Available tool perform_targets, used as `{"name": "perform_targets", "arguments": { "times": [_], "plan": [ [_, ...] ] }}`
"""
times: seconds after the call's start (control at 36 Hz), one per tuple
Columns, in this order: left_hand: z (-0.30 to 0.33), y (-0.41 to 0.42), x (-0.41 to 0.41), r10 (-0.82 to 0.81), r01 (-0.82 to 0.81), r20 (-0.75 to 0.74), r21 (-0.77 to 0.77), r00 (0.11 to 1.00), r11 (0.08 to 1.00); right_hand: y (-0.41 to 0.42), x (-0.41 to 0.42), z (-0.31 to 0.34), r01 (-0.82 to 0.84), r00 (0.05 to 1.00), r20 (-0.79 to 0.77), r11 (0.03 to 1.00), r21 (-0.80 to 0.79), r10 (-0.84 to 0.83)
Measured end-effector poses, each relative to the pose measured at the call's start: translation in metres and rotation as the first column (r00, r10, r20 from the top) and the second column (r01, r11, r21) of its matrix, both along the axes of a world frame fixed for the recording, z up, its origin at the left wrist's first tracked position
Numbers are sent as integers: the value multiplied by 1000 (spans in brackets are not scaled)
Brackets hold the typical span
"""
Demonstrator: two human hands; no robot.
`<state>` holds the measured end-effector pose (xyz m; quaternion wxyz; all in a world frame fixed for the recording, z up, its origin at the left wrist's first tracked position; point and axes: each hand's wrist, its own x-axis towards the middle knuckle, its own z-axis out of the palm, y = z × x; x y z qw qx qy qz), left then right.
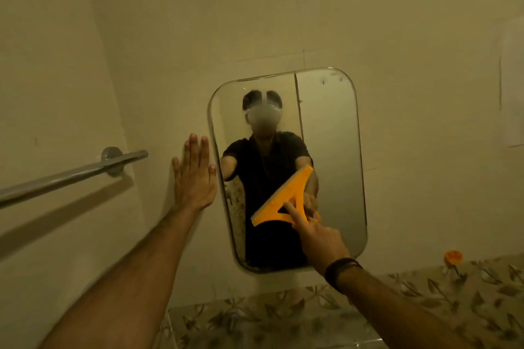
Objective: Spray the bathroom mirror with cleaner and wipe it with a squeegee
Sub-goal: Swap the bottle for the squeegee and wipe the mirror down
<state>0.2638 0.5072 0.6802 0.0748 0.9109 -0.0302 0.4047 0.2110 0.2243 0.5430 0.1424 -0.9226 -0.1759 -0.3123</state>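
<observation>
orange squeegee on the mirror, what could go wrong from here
1. The orange plastic squeegee lies tilted across the rounded rectangular wall mirror, so a stroke may leave streaks or miss strips.
2. The right hand seems to pinch the frame mostly with its fingers; pressing harder could make it slip.
3. The left hand is flat on the wall beside the mirror's edge and could smudge the glass if it slides over.

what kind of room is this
Most likely a bathroom: a rounded mirror fixed to a tiled wall, a metal towel bar to its left, and a band of leaf-patterned tiles below.
</observation>
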Motion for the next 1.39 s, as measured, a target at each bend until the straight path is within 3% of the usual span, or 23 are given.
{"name": "perform_targets", "arguments": {
  "times": [0.17,0.36,0.5,0.75,0.97,1.17,1.39],
  "plan": [
    [-1,2,3,-3,3,3,12,1000,1000,-2,-11,-23,61,998,-34,998,-1,-61],
    [-7,0,5,4,-5,38,20,999,1000,0,-7,45,25,978,203,997,79,-40],
    [-8,2,9,-2,2,72,9,997,1000,-5,-3,52,73,991,110,995,69,-81],
    [-16,-5,6,15,-15,91,1,996,1000,-17,-26,-81,148,985,-112,977,151,-132],
    [-38,-11,5,42,-41,112,-11,993,999,-16,-40,-135,231,955,-233,954,194,-184],
    [-50,-9,-1,14,-13,42,-29,999,1000,-31,-52,-160,350,867,-430,921,170,-250],
    [-100,-18,-15,-9,1,-80,-109,997,994,-67,-64,-165,377,868,-423,900,219,-260]
  ]
}}
